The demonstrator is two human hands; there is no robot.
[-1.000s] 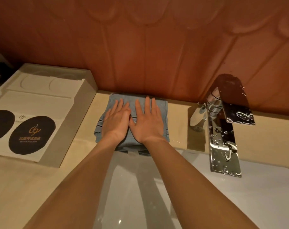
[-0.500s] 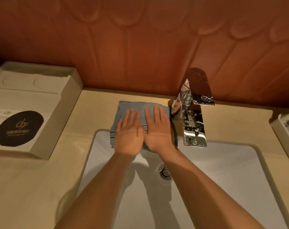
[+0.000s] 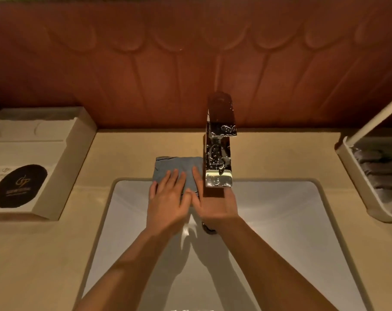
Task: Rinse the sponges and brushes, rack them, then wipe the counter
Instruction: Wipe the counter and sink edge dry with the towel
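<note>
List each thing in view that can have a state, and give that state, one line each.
blue cloth: folded, flat on the counter beside the faucet.
left hand: open, pressing the cloth.
right hand: open, on the cloth, fingers partly under the faucet.
faucet: no stream, beaded with drops.
basket: holds dark items.

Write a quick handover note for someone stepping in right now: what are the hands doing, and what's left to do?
Left hand: flat, pressing the blue cloth.
Right hand: flat beside it, also on the cloth; some fingertips are hidden under the faucet.
Cloth: on the counter behind the sink, overlapping its rim, just left of the faucet.
Done: probably the racking. The white basket at right holds dark items, too dim to identify.
Left: likely the rest of the counter wipe.
</note>
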